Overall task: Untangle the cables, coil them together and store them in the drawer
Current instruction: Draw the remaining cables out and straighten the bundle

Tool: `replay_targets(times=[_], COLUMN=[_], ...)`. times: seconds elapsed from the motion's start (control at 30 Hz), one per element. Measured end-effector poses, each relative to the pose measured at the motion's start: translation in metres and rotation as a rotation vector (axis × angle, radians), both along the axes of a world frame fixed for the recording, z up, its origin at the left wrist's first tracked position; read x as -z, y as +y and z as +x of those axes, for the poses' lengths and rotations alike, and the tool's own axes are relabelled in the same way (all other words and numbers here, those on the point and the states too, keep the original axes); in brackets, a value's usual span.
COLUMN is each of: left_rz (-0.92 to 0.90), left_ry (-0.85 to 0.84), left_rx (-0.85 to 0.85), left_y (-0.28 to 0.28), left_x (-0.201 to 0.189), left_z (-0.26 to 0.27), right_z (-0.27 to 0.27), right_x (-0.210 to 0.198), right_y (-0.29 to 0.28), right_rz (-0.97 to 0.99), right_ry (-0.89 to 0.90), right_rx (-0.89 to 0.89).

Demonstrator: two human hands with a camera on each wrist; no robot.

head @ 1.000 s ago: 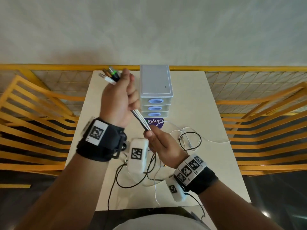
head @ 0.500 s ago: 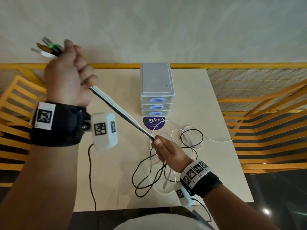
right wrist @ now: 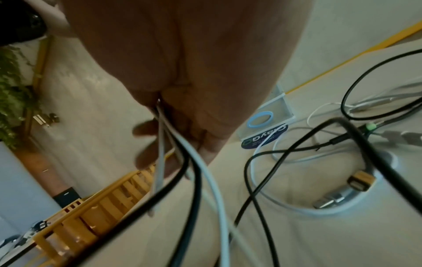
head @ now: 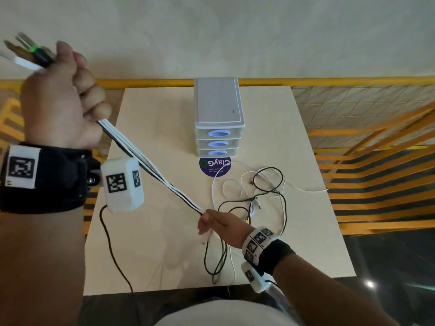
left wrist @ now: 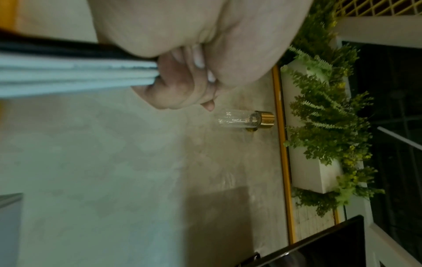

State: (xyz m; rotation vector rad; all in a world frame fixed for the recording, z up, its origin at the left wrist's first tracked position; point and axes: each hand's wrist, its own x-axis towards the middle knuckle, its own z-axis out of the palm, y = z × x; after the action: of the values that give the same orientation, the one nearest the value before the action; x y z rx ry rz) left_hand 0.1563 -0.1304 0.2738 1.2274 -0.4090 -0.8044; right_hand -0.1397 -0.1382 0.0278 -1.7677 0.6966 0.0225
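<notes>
We read the step in hand as straightening the bundle so it combs out the snarl. The table (head: 150, 243) carries everything. The left hand (head: 58, 100) is raised off the table's left edge, fisted tight round the cables (head: 150, 165) near their plugs (head: 28, 55), which stick out above the fist. The right hand (head: 221, 223) sits low over the near middle of the table, thumb and fingers pinched round the same bundle where it goes taut.

To do it well, we judge: keep the left fist firm so the plug ends stay level, let the right pinch run loose enough for the strands to slide, and stop at any knot, don't yank. The slack tangle (head: 256, 198) lies right of the right hand, toward the table's right edge, black and white loops crossing; the far plugs in it could snag. One white strand runs out to the right edge.

Containers: the three-drawer plastic organiser (head: 219, 109) stands at the far middle of the table, all three drawers pushed in, blue ring pulls (head: 219, 144) facing us. What's inside we cannot tell; the fronts are cloudy. No cable is in any drawer yet. A purple round sticker (head: 215, 167) lies on the table, touching the organiser's front.
</notes>
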Motion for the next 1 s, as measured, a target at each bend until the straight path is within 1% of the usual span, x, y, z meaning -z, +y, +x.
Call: replay_targets(times=[0.07, 0.13, 0.17, 0.2, 0.27, 0.33, 0.4, 0.43, 0.47, 0.53, 0.57, 0.6, 0.63, 0.67, 0.73, 0.77, 0.8, 0.9, 0.93, 1.0], left_rz=[0.04, 0.091, 0.094, 0.093, 0.06, 0.087, 0.099, 0.096, 0.106, 0.127, 0.125, 0.122, 0.114, 0.106, 0.107, 0.116, 0.122, 0.12, 0.117, 0.111], left_ry=[-0.051, -0.152, -0.147, -0.112, 0.013, 0.03, 0.028, 0.027, 0.032, 0.046, 0.047, 0.046, 0.048, 0.047, 0.051, 0.06, 0.068, 0.072, 0.071, 0.065], left_rx=[0.015, -0.06, -0.099, -0.079, -0.005, 0.012, 0.05, 0.059, 0.06, 0.065, 0.082, 0.095, 0.106, 0.113, 0.114, 0.112, 0.111, 0.115, 0.115, 0.118], left_y=[0.001, 0.008, 0.008, 0.007, 0.006, 0.006, 0.007, 0.008, 0.009, 0.008, 0.008, 0.008, 0.008, 0.009, 0.009, 0.009, 0.01, 0.01, 0.01, 0.009], left_x=[0.003, 0.007, 0.015, 0.02, 0.026, 0.036, 0.041, 0.045, 0.048, 0.054, 0.059, 0.063, 0.067, 0.071, 0.079, 0.081, 0.083, 0.086, 0.087, 0.089], left_z=[-0.014, -0.022, -0.019, -0.02, -0.027, -0.029, -0.034, -0.035, -0.038, -0.042, -0.043, -0.045, -0.047, -0.048, -0.049, -0.05, -0.05, -0.049, -0.049, -0.05], right_z=[-0.01, -0.022, -0.028, -0.032, -0.038, -0.042, -0.045, -0.045, -0.044, -0.038, -0.035, -0.034, -0.033, -0.033, -0.037, -0.038, -0.039, -0.039, -0.038, -0.039], right_x=[0.002, 0.004, 0.007, 0.007, 0.005, 0.0, 0.0, 0.004, 0.01, 0.022, 0.029, 0.035, 0.038, 0.04, 0.04, 0.04, 0.041, 0.04, 0.039, 0.037], right_y=[-0.009, -0.027, -0.04, -0.055, -0.091, -0.128, -0.159, -0.17, -0.177, -0.179, -0.178, -0.177, -0.178, -0.181, -0.189, -0.192, -0.195, -0.2, -0.2, -0.201], right_rz=[-0.015, -0.04, -0.083, -0.144, -0.285, -0.39, -0.469, -0.501, -0.536, -0.589, -0.619, -0.666, -0.724, -0.773, -0.789, -0.771, -0.746, -0.718, -0.706, -0.67], right_ry=[0.043, 0.029, 0.041, 0.055, 0.092, 0.169, 0.325, 0.415, 0.502, 0.668, 0.723, 0.747, 0.745, 0.725, 0.639, 0.638, 0.672, 0.826, 0.835, 0.78], right_rx=[0.085, 0.229, 0.304, 0.37, 0.466, 0.514, 0.497, 0.436, 0.329, 0.058, -0.04, -0.081, -0.07, -0.013, 0.183, 0.239, 0.249, 0.14, 0.135, 0.176])
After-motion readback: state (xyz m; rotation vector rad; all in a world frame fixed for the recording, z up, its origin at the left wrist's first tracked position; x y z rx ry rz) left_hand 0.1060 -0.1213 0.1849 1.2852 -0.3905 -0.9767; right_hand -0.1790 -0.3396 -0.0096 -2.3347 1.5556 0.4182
